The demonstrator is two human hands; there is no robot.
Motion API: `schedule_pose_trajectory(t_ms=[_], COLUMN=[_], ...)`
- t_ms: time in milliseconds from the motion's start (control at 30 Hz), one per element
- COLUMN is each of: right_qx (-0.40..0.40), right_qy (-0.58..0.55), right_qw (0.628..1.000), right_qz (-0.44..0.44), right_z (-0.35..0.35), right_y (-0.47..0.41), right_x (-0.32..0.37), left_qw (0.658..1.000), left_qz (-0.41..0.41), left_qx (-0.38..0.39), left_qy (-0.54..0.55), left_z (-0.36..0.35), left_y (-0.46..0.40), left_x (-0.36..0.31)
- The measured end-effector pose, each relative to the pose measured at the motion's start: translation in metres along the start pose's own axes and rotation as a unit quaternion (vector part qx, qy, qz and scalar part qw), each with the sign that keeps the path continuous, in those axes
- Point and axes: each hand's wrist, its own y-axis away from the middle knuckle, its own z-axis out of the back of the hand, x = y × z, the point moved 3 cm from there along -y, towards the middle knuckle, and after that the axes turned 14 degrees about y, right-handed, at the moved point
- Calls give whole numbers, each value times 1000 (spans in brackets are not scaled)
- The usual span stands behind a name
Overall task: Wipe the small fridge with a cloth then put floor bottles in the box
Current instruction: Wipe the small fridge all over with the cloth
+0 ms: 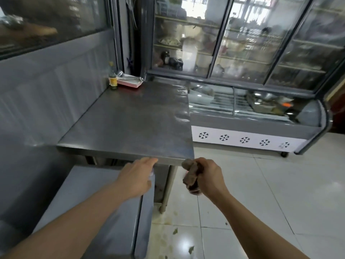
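While I watch through the head camera, my right hand (209,174) has its fingers curled tight round a bunched brown cloth (191,176), which sticks out above and below the fist and hangs just off the near right corner of the steel table (130,118). My left hand (138,176) reaches forward with its fingers straight and relaxed, fingertips at the table's front edge; motion blur stops me telling whether they actually touch it, and something pale shows under the palm that I cannot make out. Below that left forearm sits a low grey cabinet (104,212), possibly the small fridge, its top lying lower than the table and tucked partly under it. At the far left corner of the table a bottle with a yellow label (113,79) stands upright just beside a stack of red-rimmed trays (130,82). To the right of the table stands a chest freezer with snowflake marks (244,140), and behind it a tall glass-door display fridge (233,40). White floor tiles (280,193) near the table leg carry stains and a few leaf scraps (191,250)
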Motion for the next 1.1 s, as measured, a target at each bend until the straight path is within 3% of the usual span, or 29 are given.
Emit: schedule_pose_trajectory(t_ms=[200,267,367,600,767,1100], right_qx=[39,39,1,42,109,124], right_qy=[42,115,268,292,449,453], right_qw=[997,988,943,917,844,829], right_qz=[48,97,199,268,273,305], right_z=[18,22,23,-6,-19,-16], right_y=[-91,-128,-178,-257,-268,-182], right_x=[17,21,30,29,5,25], left_qw=[997,993,987,976,973,973], left_qz=[62,84,123,194,214,202], left_qx=[-49,-71,-95,-98,-89,-115], left_qy=[25,37,42,10,-7,-9], left_z=[-5,-10,-17,-30,-33,-13], left_y=[-61,-79,-99,-122,-118,-63], left_x=[-17,-20,-20,-15,-10,-19])
